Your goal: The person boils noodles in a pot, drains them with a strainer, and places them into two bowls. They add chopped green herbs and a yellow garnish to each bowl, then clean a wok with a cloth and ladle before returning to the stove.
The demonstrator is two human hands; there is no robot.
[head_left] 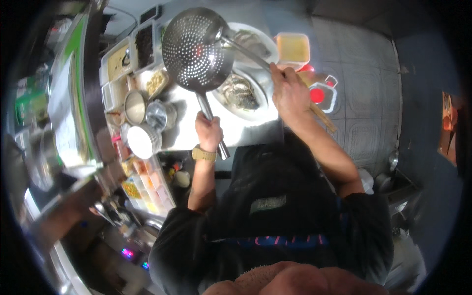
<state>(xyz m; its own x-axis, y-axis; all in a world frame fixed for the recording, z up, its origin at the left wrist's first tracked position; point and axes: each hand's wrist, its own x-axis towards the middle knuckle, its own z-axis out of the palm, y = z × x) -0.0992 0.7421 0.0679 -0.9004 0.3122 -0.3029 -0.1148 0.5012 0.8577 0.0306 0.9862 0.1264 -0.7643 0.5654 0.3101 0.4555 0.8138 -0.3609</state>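
My left hand [209, 131], with a tan watch at the wrist, grips the metal handle of a large perforated strainer [193, 51]. Farther up and to the right, my right hand [290, 90] holds the long handle of a metal ladle [218, 32], whose wooden end sticks out below the hand. The ladle's bowl overlaps the strainer's right side; whether they touch, I cannot tell. Beneath the tools, an oval plate with a whole fish [239, 94] stands on the bright counter. A second white oval plate [272, 48] with fish lies behind it, partly covered by the ladle.
Left on the counter are a stack of white bowls [142, 142], metal cups [159, 115] and plastic tubs, one with dark contents [144, 46]. A tub of yellow liquid [293, 49] stands at the right, near a clear container with a red item [317, 96]. Several small ingredient compartments [149, 184] line the lower left.
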